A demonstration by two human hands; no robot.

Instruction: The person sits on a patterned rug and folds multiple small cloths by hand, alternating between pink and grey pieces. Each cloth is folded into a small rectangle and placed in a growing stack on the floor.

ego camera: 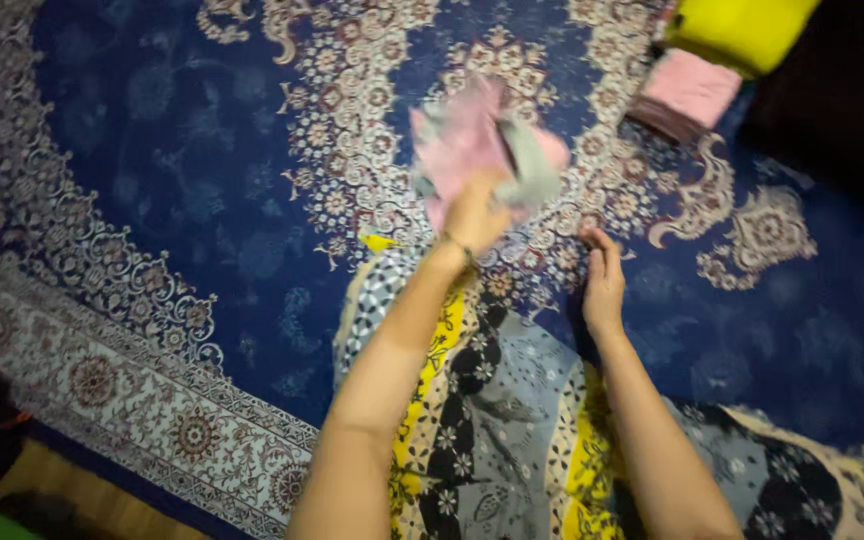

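My left hand [474, 215] is raised above the blue patterned carpet [202, 200] and grips a pink and grey cloth [472, 140], which is blurred by motion. Open and flat, my right hand [602, 280] rests on the carpet just right of my lap, with nothing in it. A patterned yellow, black and grey garment [492, 420] covers my legs below both arms.
A folded pink cloth [690, 92] lies on the carpet at the upper right, next to a bright yellow-green item [742, 30] and a dark shape [842, 90]. The carpet's pale border [122, 390] runs along the lower left, with wooden floor [52, 480] beyond it.
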